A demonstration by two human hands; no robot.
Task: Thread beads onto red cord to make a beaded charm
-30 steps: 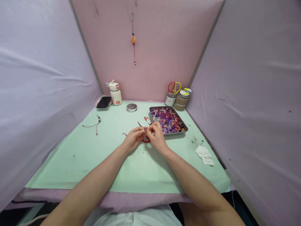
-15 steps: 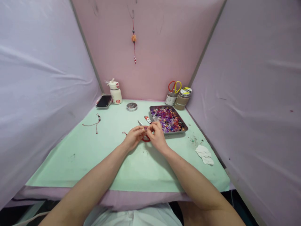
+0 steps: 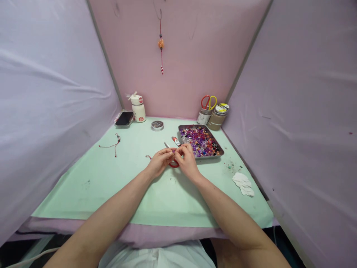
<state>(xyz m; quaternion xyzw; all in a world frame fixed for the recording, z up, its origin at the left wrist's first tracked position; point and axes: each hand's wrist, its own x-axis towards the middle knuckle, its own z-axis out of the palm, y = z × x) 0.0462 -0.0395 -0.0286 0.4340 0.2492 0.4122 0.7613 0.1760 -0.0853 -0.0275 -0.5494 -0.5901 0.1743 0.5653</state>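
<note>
My left hand (image 3: 159, 162) and my right hand (image 3: 187, 160) meet over the middle of the green mat (image 3: 117, 178), fingertips pinched together. Between them is a thin red cord (image 3: 148, 157) with a small purple bead (image 3: 173, 151) at the fingertips. The cord trails out to the left of my left hand. Red-handled scissors (image 3: 173, 164) lie under my hands, their blades pointing away. Just beyond my right hand stands a metal tray (image 3: 220, 149) full of purple, pink and clear beads.
A finished red cord piece (image 3: 113, 144) lies at the left. At the back stand a phone (image 3: 124, 118), a white bottle (image 3: 138, 109), a small round tin (image 3: 157, 125), jars with scissors (image 3: 208, 108) and a spool. A crumpled tissue (image 3: 243, 184) lies at the right. A beaded charm (image 3: 161, 44) hangs on the wall.
Both hands stay pinched at the same spot on the mat. Only the view has shifted slightly.
</note>
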